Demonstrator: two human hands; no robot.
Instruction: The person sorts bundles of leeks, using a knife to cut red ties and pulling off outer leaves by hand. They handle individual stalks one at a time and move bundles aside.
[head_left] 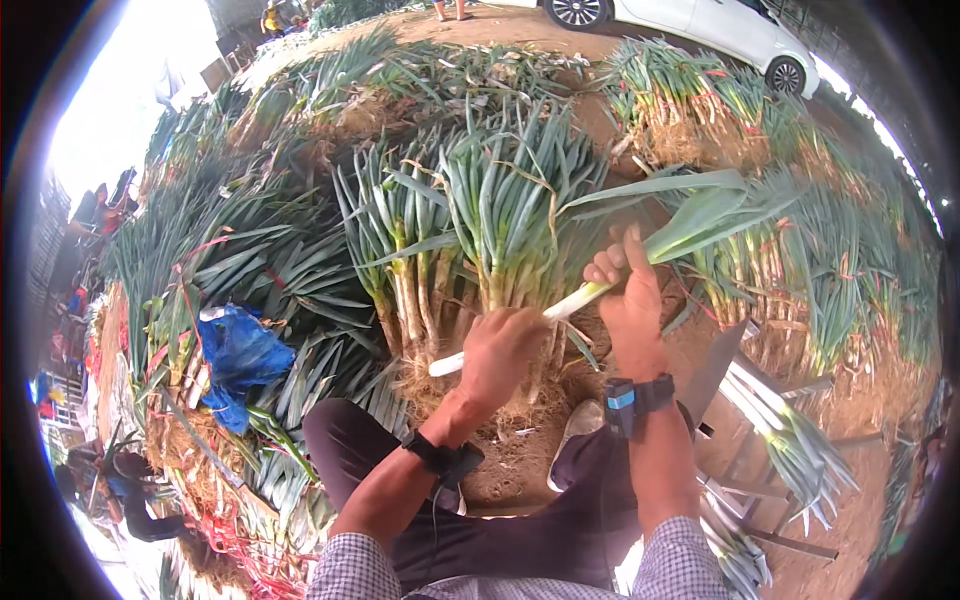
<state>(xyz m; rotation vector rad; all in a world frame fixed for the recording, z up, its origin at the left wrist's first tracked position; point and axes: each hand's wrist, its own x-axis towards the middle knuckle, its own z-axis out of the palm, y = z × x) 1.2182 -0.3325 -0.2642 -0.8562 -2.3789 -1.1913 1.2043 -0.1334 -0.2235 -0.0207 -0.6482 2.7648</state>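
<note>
A single leek (575, 301) lies slantwise across the space above my knees, its bare white end at the lower left and its broad green leaves fanning to the upper right. My left hand (500, 350) is closed round the white shank, with the pale tip sticking out past it. Further up, where white turns to green, my right hand (632, 300) grips the same leek, thumb raised along it. Just beyond both hands stands an upright bunch of leeks (510, 210) with soil-caked roots, partly hidden by my left hand.
Clean white leeks (775, 405) rest on a metal frame (790, 545) to my right. Leek piles (270, 210) spread left, right and behind. Blue plastic (243, 360) and red twine (240, 555) lie at left. A white car (680, 15) stands far back; a person (140, 495) is at far left.
</note>
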